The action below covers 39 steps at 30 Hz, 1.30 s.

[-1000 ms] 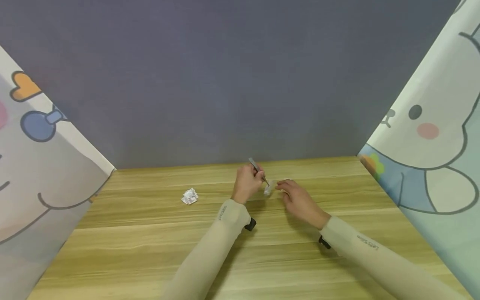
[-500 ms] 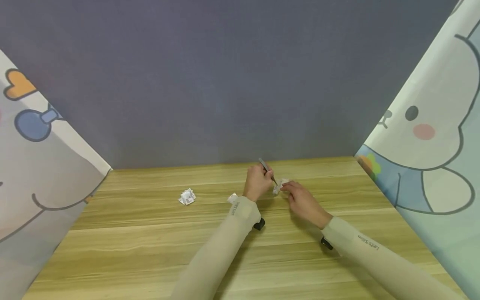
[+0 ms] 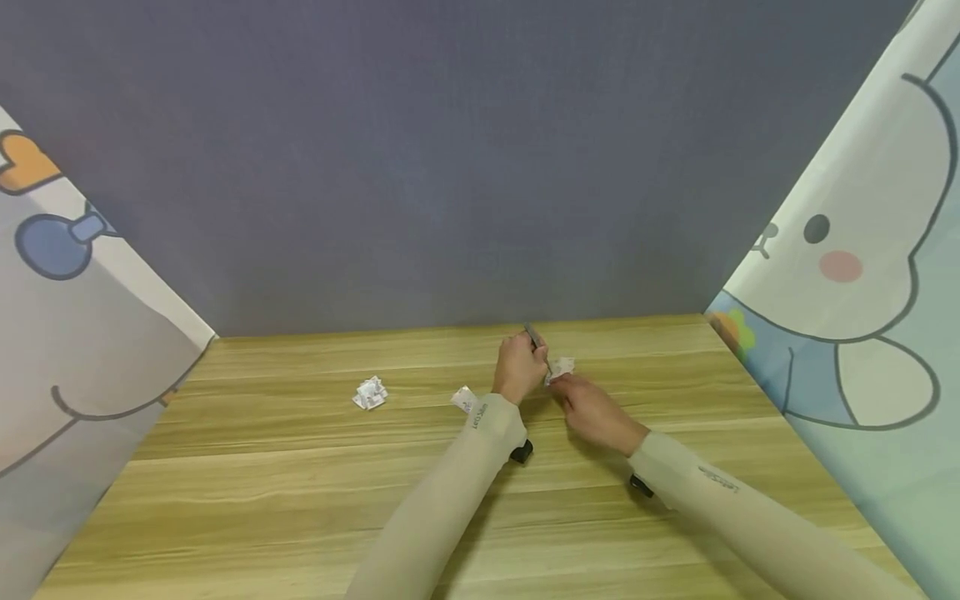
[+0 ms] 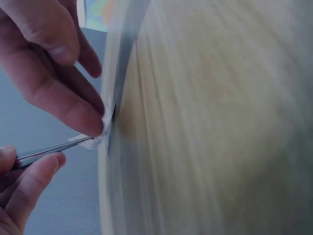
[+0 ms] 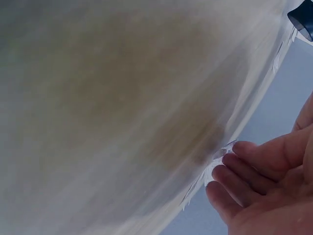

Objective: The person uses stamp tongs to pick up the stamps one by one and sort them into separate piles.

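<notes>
In the head view, my left hand holds a pair of slim metal tweezers, whose tips point down to the right. They meet a small, thin, whitish see-through piece, best seen in the left wrist view. My right hand is at the same spot, thumb and fingertips pinching the piece by the tweezer tips. Its kind is too small to tell. Just beyond the right fingertips lies another whitish scrap on the table. The right wrist view shows the right fingers beside clear, crinkled material.
A pile of small white squares lies to the left on the wood-grain table. One pale piece is next to the left forearm. A grey panel stands behind, with cartoon-printed panels at the sides.
My left hand has moved right with the tweezers, uncovering the pale piece by its forearm. The right fingers, earlier stretched over the whitish scrap, have drawn back to the tweezer tips.
</notes>
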Each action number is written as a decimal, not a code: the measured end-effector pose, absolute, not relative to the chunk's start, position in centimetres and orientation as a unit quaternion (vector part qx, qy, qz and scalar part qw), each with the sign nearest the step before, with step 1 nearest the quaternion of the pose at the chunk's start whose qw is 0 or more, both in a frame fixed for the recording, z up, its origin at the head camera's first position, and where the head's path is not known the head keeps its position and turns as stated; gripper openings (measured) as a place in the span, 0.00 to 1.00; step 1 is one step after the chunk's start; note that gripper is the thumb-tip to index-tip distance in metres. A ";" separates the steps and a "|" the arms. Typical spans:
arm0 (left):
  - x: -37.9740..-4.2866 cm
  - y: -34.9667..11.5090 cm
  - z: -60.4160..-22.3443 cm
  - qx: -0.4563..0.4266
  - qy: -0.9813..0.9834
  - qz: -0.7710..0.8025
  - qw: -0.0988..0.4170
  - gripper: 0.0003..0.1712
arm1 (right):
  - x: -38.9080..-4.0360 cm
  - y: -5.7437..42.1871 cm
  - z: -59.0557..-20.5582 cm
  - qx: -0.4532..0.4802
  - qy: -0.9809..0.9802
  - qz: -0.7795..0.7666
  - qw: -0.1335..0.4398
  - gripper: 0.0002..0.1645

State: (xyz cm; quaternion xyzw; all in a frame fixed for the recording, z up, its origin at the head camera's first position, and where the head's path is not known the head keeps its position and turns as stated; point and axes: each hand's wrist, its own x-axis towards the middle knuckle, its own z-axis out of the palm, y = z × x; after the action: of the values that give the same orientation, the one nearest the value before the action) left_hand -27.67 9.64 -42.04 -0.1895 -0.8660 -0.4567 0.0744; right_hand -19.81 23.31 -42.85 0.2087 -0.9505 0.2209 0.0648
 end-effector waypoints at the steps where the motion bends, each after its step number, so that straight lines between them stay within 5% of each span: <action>1: -27.7 9.6 -42.0 -0.191 -0.866 -0.455 0.076 0.05 | -19.8 23.2 -42.8 0.211 -0.950 0.220 0.062 0.15; 39: -26.3 0.4 -39.0 -0.214 -0.869 -0.438 0.082 0.04 | -20.8 19.2 -42.1 0.253 -0.943 0.213 0.042 0.15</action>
State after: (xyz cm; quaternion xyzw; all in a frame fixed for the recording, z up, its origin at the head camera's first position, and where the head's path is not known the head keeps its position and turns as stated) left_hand -26.28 0.38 -39.00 -0.2140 -0.8693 -0.4378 0.0824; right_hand -20.80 19.21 -42.11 0.2534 -0.9428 0.2126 0.0419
